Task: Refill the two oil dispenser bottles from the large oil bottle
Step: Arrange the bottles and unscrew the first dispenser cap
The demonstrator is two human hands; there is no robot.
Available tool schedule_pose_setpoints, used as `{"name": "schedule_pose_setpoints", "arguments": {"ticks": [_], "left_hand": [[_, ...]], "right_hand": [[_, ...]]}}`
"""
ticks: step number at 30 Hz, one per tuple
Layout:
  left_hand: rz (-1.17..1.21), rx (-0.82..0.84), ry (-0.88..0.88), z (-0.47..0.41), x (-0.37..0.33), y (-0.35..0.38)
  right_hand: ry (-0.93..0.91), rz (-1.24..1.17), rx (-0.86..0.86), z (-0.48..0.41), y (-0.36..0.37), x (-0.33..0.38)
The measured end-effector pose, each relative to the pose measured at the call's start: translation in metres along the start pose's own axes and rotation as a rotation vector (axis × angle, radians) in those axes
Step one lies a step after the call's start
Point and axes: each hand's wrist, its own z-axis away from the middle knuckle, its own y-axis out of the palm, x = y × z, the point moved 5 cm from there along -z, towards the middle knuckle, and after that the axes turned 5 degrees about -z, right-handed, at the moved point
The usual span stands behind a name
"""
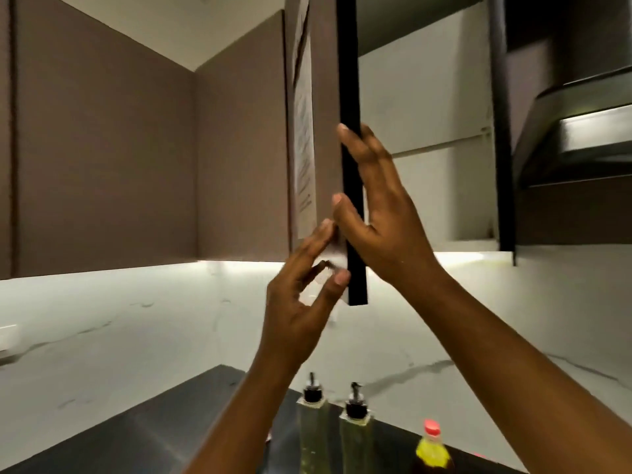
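While the view tilts up toward the wall units, a cabinet door stands open and is seen nearly edge-on, its black edge running straight down the middle of the frame. The right hand holds that edge: thumb and one fingertip lie on the door's left face and the other fingers reach up along the far side. The left hand is raised just below it, fingers loosely spread and relaxed near the door's bottom corner (motion blur hides whether they touch it). The two hands are close together but not joined. A printed sheet is stuck flat on the door's left face.

Far below, at the bottom edge of the frame, the task's things stand on a dark worktop. The first dispenser bottle and the second dispenser bottle are side by side, just apart. Both are upright, long axis vertical, black pump tops pointing up, and pale yellowish oil shows through their clear square bodies. The large oil bottle stands to their right, also upright with its red cap on top, and only its yellow upper part is in frame. Neither hand is near any bottle. A range hood fills the upper right.
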Motion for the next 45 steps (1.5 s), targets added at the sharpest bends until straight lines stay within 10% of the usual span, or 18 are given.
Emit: {"name": "schedule_pose_setpoints", "arguments": {"ticks": [17, 27, 45], "left_hand": [[-0.470, 0.173, 0.179, -0.017, 0.090, 0.190], [-0.740, 0.463, 0.244, -0.022, 0.148, 0.225], [-0.804, 0.406, 0.367, -0.031, 0.199, 0.237]], "right_hand": [[0.207, 1.194, 0.280, 0.070, -0.096, -0.154], [0.453, 1.176, 0.414, 0.085, -0.077, -0.212], [0.531, 1.119, 0.302, 0.109, -0.057, -0.257]]}}
